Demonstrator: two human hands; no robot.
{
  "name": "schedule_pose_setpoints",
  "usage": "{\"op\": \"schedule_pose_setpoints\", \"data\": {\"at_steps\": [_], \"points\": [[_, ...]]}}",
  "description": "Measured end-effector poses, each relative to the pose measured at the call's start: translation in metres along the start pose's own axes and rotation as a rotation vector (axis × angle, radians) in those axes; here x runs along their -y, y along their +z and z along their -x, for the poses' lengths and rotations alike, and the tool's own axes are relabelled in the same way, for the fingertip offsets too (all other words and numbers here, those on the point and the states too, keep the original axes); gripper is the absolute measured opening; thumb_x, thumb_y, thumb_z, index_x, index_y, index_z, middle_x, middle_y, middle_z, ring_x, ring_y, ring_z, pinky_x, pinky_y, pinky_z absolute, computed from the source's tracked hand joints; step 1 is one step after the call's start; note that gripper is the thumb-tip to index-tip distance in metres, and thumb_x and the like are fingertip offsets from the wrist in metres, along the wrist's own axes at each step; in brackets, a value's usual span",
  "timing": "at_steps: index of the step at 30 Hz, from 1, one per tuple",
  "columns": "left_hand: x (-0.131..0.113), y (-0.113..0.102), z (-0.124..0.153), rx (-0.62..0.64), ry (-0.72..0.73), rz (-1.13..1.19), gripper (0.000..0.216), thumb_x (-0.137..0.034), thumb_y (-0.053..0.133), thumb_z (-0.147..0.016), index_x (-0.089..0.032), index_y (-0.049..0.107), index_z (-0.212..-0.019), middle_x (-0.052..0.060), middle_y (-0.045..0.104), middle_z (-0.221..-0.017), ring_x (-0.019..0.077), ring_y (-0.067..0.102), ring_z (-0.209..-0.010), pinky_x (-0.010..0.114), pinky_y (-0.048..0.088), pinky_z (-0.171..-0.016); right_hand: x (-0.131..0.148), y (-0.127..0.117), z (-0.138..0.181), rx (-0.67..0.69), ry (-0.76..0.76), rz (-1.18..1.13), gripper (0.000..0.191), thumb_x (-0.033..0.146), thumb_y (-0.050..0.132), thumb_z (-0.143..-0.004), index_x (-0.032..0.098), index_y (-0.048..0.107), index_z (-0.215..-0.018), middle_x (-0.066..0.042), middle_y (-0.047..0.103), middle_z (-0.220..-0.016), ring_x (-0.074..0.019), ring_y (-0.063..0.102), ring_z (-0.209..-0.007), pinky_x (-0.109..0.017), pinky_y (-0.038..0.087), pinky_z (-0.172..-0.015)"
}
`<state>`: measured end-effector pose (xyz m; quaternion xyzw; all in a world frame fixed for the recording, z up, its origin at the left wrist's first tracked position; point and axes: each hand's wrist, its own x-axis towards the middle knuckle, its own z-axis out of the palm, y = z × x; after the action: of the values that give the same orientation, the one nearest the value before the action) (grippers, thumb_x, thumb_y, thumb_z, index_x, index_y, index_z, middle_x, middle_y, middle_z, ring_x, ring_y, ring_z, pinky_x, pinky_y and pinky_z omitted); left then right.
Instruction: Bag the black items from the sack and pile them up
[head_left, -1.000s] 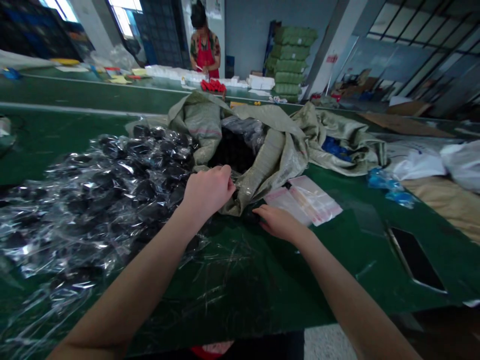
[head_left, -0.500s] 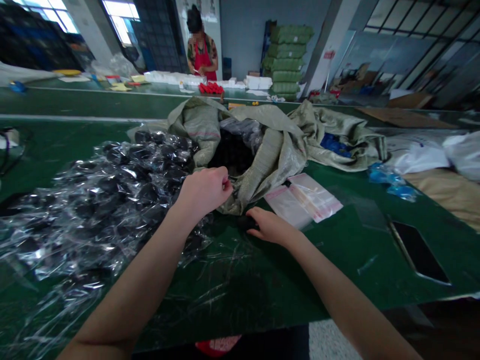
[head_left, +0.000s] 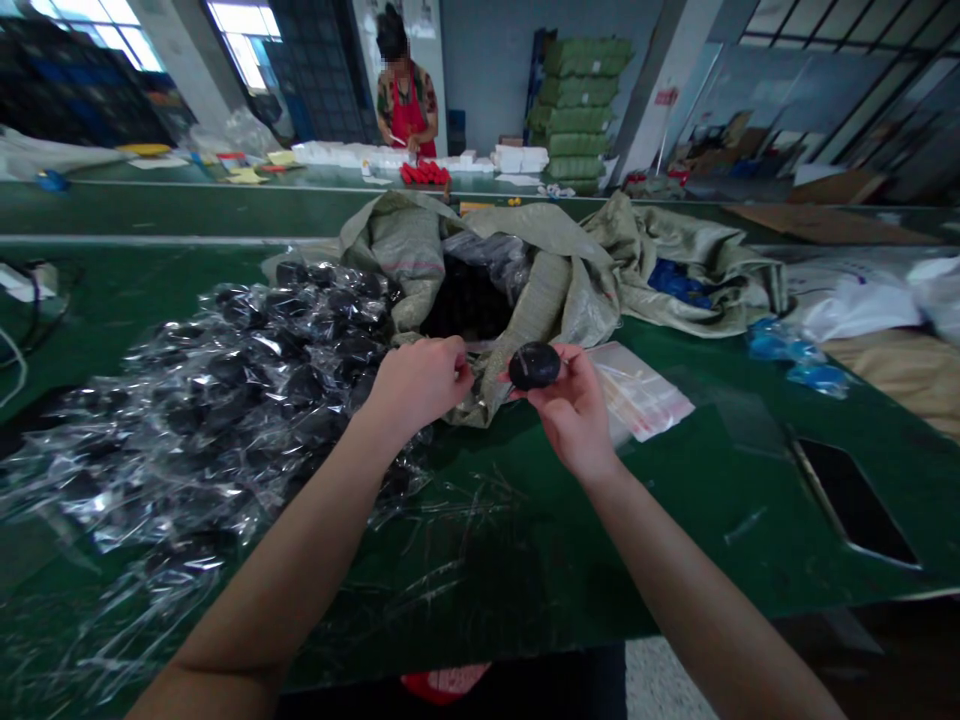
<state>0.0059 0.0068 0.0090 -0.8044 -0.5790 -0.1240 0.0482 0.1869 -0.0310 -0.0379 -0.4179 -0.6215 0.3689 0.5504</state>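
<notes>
My right hand [head_left: 574, 410] holds a small black oval piece [head_left: 534, 366] up by the fingertips, above the green table [head_left: 525, 560]. My left hand [head_left: 418, 382] is closed in a loose fist just left of it, pinching something thin and clear that I cannot make out. Both hands hover in front of the open mouth of a grey woven sack [head_left: 525, 290] with dark pieces inside. A big heap of black pieces wrapped in clear plastic [head_left: 225, 390] lies to the left of my left hand.
A stack of small clear bags with pink strips [head_left: 637, 395] lies right of my right hand. A dark flat phone [head_left: 855, 500] rests near the right edge. Blue plastic [head_left: 787, 355] and white bags [head_left: 862, 305] sit further right. A person in a red apron [head_left: 406, 95] works at a far table.
My right hand has lifted off the table, bringing the black oval piece up to the level of my left hand. My left hand has stayed by the sack's mouth.
</notes>
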Motion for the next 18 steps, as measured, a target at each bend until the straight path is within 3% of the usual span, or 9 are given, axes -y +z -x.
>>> {"op": "schedule_pose_setpoints", "data": {"at_steps": [5,14,16,18], "points": [[0.001,0.003,0.000,-0.008,0.031,-0.012,0.024,-0.031,0.047,-0.086,-0.019,0.067,-0.093,0.010,0.072,-0.089,0.0272,0.069,-0.082,0.035,0.050,-0.069,0.007,0.004,-0.011,-0.062,-0.069,0.132,0.047,0.021,0.040,-0.087,0.029,0.031,-0.132,-0.010,0.056,-0.124,-0.0221,0.061,-0.108,-0.040,0.053,-0.089],[0.004,0.003,-0.002,-0.062,0.056,-0.021,0.020,-0.029,0.046,-0.088,-0.021,0.064,-0.091,0.006,0.069,-0.094,0.0224,0.067,-0.081,0.029,0.045,-0.063,-0.013,-0.009,-0.010,-0.023,0.019,-0.160,0.038,0.024,0.058,-0.071,0.026,0.050,-0.108,-0.003,0.062,-0.100,-0.0185,0.060,-0.086,-0.032,0.051,-0.074],[0.004,0.002,-0.002,-0.092,0.064,-0.034,0.020,-0.029,0.045,-0.089,-0.021,0.064,-0.090,0.005,0.068,-0.095,0.0219,0.067,-0.078,0.028,0.044,-0.060,-0.013,-0.018,-0.004,0.030,0.026,-0.178,0.039,0.021,0.060,-0.069,0.025,0.054,-0.108,-0.003,0.063,-0.101,-0.0184,0.060,-0.086,-0.031,0.050,-0.073],[0.006,0.002,-0.003,-0.099,0.064,-0.039,0.020,-0.029,0.045,-0.089,-0.021,0.064,-0.088,0.004,0.068,-0.094,0.0213,0.067,-0.075,0.028,0.042,-0.057,-0.007,-0.032,0.004,0.166,0.003,-0.173,0.040,0.022,0.059,-0.070,0.024,0.057,-0.110,-0.003,0.063,-0.100,-0.0185,0.060,-0.085,-0.031,0.049,-0.071]]}}
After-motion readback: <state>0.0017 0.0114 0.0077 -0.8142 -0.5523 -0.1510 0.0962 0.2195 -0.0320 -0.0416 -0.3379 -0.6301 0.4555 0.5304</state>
